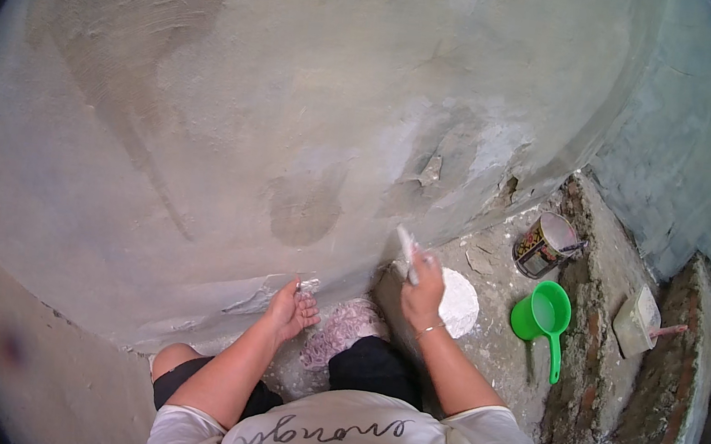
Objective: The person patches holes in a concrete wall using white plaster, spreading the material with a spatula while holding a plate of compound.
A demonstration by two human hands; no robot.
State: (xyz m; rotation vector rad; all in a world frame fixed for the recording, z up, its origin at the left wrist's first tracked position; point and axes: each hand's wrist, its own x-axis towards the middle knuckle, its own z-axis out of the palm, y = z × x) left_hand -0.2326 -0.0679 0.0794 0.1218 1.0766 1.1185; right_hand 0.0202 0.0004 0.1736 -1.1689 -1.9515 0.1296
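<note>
My right hand [424, 288] grips the handle of a white-smeared, flat tool like a putty knife [407, 244], held up close to the wall [279, 124]. Just beside that hand is a round surface of white paste [458, 306]; its container is mostly hidden. Near the low part of the wall, my left hand [293, 310] has its palm turned up and its fingers curled. A small greyish piece [308, 286] shows at its thumb, too unclear to name. White, wet-looking smears mark the wall beside it.
On the rough floor at right stand a patterned paint can [539, 247], a green dipper [542, 312] and a pale square tub [637, 320] with a reddish handle. Broken, brick-edged steps [591, 366] run along the right. A mottled pink-white thing [345, 332] lies by my legs.
</note>
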